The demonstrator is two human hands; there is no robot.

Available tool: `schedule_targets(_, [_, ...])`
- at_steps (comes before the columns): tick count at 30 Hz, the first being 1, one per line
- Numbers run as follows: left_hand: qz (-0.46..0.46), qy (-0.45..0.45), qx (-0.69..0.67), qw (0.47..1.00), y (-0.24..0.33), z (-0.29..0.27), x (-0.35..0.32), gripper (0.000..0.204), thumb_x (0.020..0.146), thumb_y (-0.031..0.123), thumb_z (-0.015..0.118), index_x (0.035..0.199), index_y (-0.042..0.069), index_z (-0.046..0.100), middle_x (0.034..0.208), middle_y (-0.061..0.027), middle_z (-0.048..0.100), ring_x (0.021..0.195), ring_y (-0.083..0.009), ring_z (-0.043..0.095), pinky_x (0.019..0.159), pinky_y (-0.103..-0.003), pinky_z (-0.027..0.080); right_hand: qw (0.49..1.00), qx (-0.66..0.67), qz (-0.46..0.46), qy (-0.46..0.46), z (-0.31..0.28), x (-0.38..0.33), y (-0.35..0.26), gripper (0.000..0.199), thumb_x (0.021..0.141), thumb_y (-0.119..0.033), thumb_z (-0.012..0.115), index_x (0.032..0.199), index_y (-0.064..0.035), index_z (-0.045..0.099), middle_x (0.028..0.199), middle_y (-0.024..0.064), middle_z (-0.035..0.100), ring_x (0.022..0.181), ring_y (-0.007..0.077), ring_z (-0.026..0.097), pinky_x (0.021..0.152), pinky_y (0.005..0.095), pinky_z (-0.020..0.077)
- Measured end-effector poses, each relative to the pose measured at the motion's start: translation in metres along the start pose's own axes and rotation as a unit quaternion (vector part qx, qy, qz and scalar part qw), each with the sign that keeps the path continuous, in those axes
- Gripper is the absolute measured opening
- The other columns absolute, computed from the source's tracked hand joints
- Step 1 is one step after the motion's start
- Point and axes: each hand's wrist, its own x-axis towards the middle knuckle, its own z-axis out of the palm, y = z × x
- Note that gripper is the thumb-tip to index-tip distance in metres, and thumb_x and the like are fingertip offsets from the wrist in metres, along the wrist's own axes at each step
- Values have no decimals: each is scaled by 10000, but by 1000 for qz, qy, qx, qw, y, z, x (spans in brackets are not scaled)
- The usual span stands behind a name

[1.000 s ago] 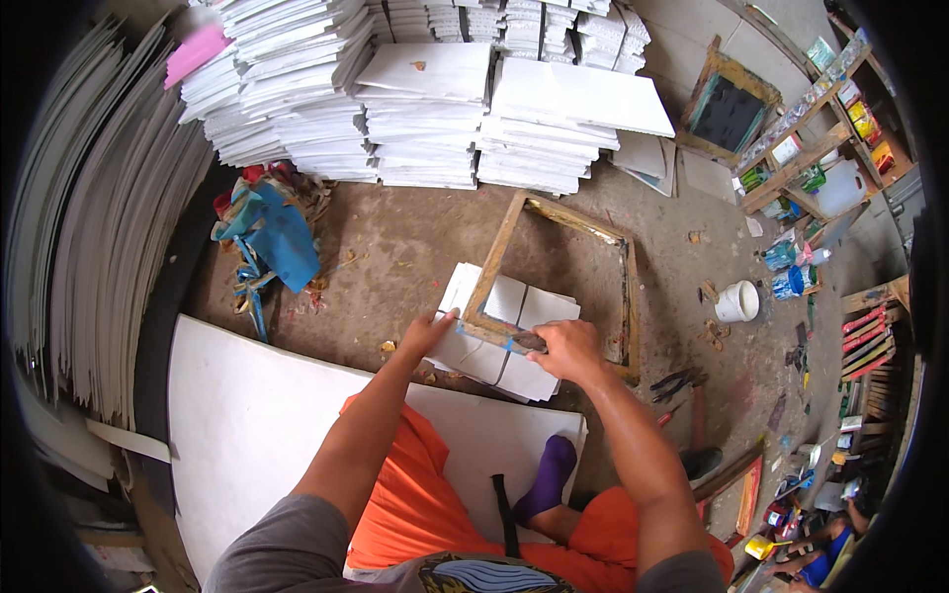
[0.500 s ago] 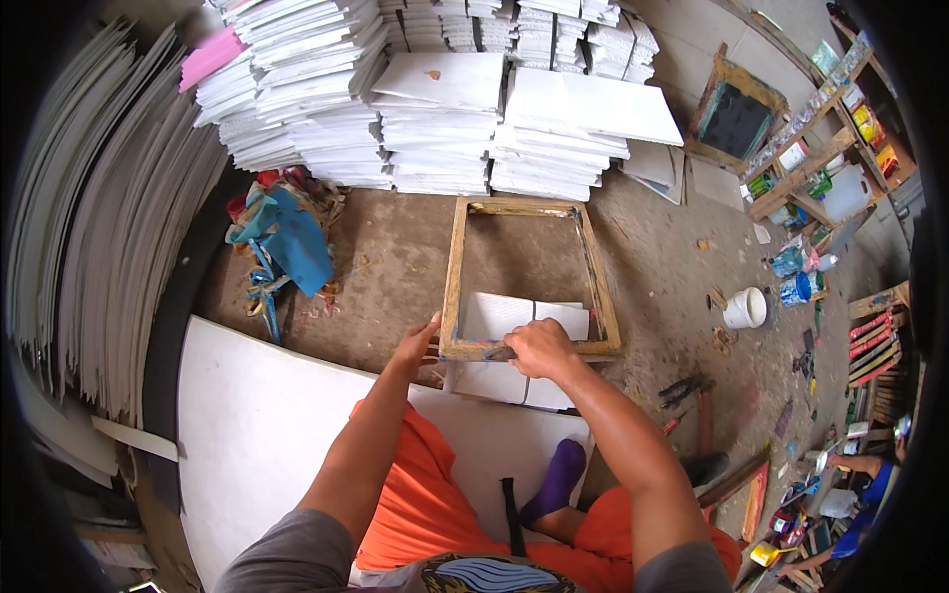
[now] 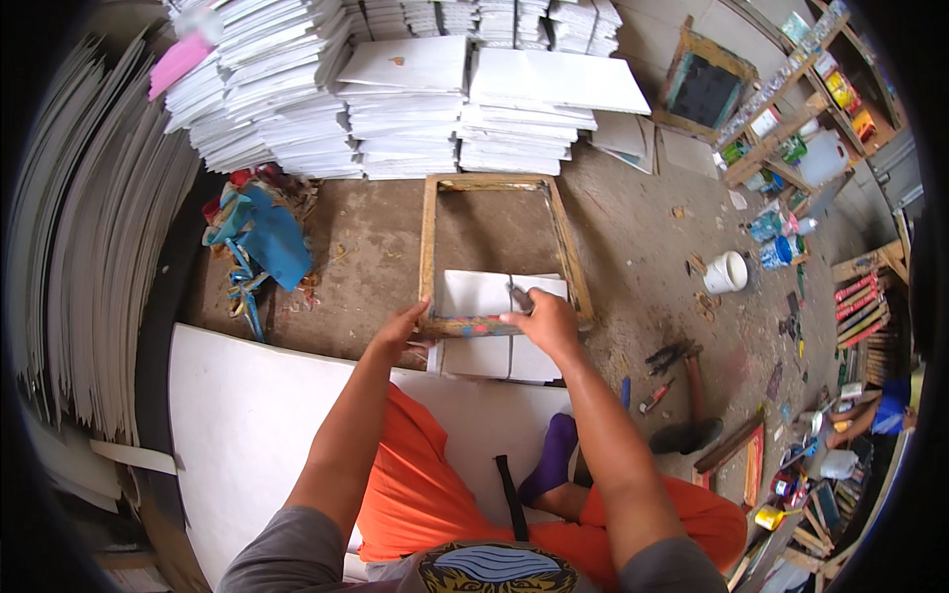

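Sleeves: left sleeve (image 3: 287, 549) and right sleeve (image 3: 674, 567) short, plain dark grey, loose, with straight hems.
Shirt print: chest graphic (image 3: 506, 567) on a dark ground, curved along its top; pale blue wavy bands above, gold and black shapes beneath; lower part cut by the picture edge.
Trousers: orange trousers (image 3: 420, 489), one plain colour, soft creased cloth, loose fit.
Sock: purple sock (image 3: 552, 457), plain, covers the foot; bare ankle (image 3: 562, 500) between sock and orange cloth.
Hands: left hand (image 3: 400, 332) and right hand (image 3: 550, 322) bare.
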Motion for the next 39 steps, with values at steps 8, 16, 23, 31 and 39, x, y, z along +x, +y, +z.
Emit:
schedule_targets(8, [439, 170, 553, 688, 21, 98, -44, 636, 785, 558, 787, 1209, 94, 691, 1189, -132, 682, 1185, -297, 606, 953, -437, 501, 785, 571, 236, 45, -37, -51, 59, 172, 922, -151, 698, 1047, -63, 620, 778, 24, 608, 560, 118, 570, 488, 293, 459])
schedule_targets(16, [389, 144, 659, 627, 11, 125, -18, 417, 823, 516, 747, 1033, 155, 749, 1000, -47, 741, 1017, -273, 683, 887, -434, 527, 884, 370, 272, -86, -88, -42, 60, 248, 1053, -338, 558, 1192, -138, 512, 859, 79, 600, 523, 168, 620, 416, 305, 459])
schedule_targets(23, [356, 138, 663, 644, 17, 138, -19, 506, 810, 575, 738, 1079, 146, 739, 1030, -61, 736, 1031, -280, 681, 885, -448, 532, 949, 79, 239, -191, -157, -7, 54, 320, 1036, -305, 574, 1231, -61, 504, 786, 55, 611, 526, 130, 574, 443, 306, 491])
schedule_targets(31, [408, 111, 631, 650, 19, 187, -14, 610, 815, 600, 734, 1210, 137, 687, 1114, -91, 712, 1064, -321, 668, 947, -452, 504, 927, 162, 215, -263, -162, -40, 40, 256, 1049, -289, 561, 1100, -48, 494, 770, 62, 577, 484, 132, 554, 397, 312, 448])
schedule_targets(39, [404, 91, 634, 653, 16, 211, -13, 534, 822, 484, 770, 1215, 140, 658, 1123, -83, 703, 1052, -311, 662, 901, -454, 515, 864, 405, 239, -177, -91, -85, 91, 259, 1043, -310, 582, 1121, -65, 549, 858, 73, 609, 469, 114, 555, 406, 275, 431])
